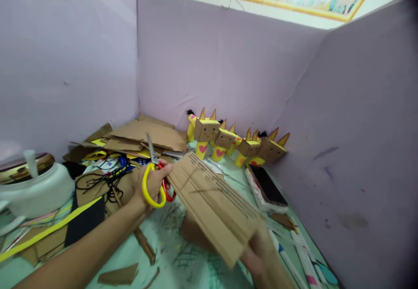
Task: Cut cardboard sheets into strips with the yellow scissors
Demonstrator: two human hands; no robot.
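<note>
Pale lilac panels (212, 53) wall in a mint-green tabletop (173, 247), with a heap of flat cardboard (148, 133) at the back left and a row of horned cardboard animal figures (225, 138) against the rear panel. In front of these, a corrugated cardboard sheet (212, 202) is held tilted above the table, between the two hands. It looks light and fairly stiff, dry rather than slippery, though likely to bend along its creases; its outer edges, clear of those folds, seem the best grip. The right hand (256, 256), blurred, is closed on its near right end. The left hand (155, 182) is narrowed at the far left corner, thumb and fingers by the edge, while also holding scissors (150, 166) with yellow and red handles, blades pointing up and away; how far these are parted I cannot tell
</note>
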